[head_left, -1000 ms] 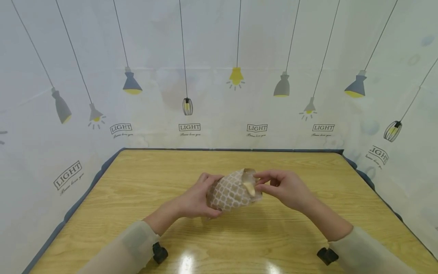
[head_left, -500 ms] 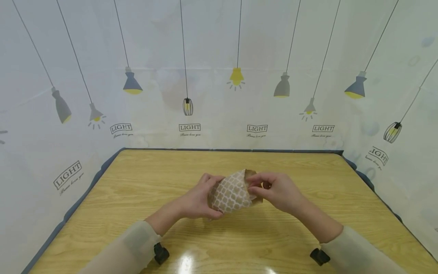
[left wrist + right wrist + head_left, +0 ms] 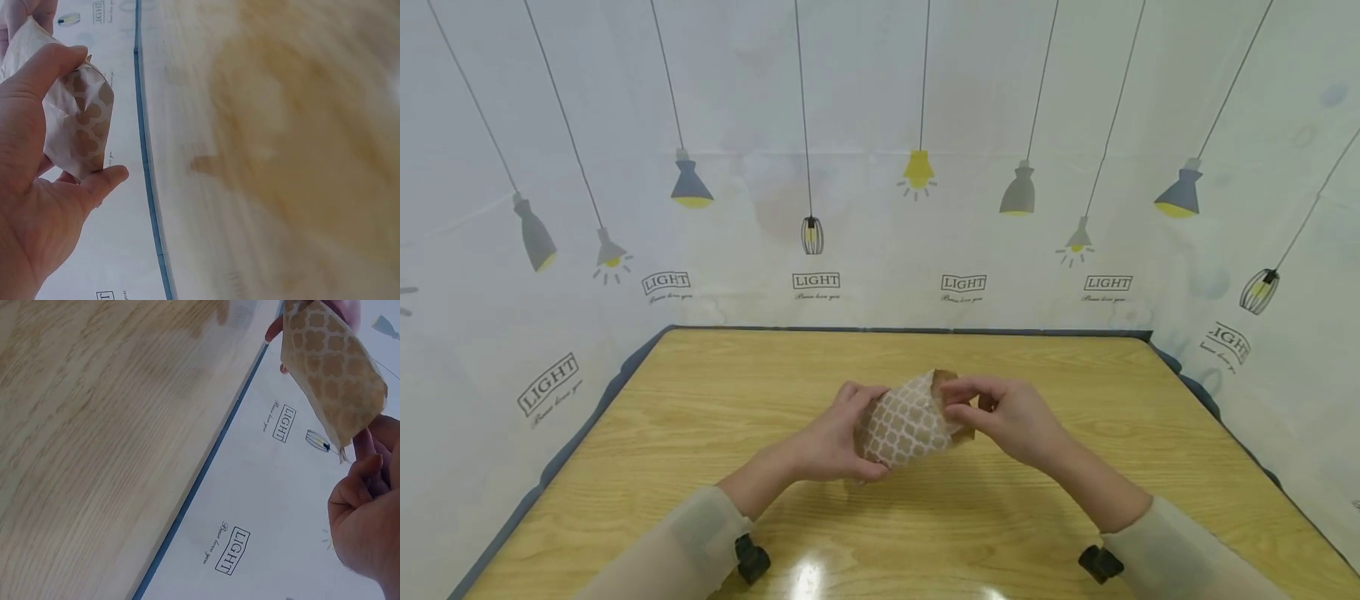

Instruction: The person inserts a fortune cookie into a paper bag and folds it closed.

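Observation:
A small paper bag [image 3: 906, 425] with a tan-and-white lattice pattern is held over the table, tilted with its mouth toward the right. My left hand [image 3: 831, 437] grips its closed end, thumb on the near side and fingers around the far side. In the left wrist view, the thumb and a finger of that hand [image 3: 37, 156] press the crumpled bag end [image 3: 87, 125]. My right hand [image 3: 1015, 417] is at the bag's mouth, thumb and fingers bent together. Its fingertips are partly hidden there, and I cannot tell what they pinch.
The bag is above a light wooden table [image 3: 700, 400] with a dark blue edge strip. Behind and beside it hangs a pale wall sheet [image 3: 865, 100] printed with lamps and "LIGHT" labels. Black camera mounts [image 3: 751, 558] sit at both sleeve cuffs.
The right hand has moved left, its fingertips now at the bag's mouth. The pale yellowish piece seen there a second ago is out of sight. The left hand keeps its grip.

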Motion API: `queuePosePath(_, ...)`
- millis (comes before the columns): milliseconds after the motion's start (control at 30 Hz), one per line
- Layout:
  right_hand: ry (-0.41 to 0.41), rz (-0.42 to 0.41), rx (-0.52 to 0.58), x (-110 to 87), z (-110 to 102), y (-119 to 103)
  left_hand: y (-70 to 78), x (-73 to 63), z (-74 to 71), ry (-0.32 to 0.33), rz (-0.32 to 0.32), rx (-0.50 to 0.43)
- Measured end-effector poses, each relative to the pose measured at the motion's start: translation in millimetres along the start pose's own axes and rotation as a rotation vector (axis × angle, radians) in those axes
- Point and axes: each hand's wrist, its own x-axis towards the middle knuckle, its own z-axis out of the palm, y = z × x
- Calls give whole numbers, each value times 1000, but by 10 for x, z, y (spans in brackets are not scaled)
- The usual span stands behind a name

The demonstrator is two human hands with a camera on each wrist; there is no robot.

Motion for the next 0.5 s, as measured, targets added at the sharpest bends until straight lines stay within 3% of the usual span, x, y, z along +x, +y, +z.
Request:
queuePosePath(133, 100, 13, 25, -23, -72, 38, -15, 10, 3, 56, -21, 7)
queuePosePath(267, 154, 128, 238, -20, -111, 82, -21, 50, 21, 169, -67, 4)
queuePosePath(367, 92, 215, 418, -7, -59, 112, 2, 91, 59, 259, -103, -26)
queuePosePath(500, -13, 234, 492, 11, 119, 151, 53, 150, 149, 354, -121, -82)
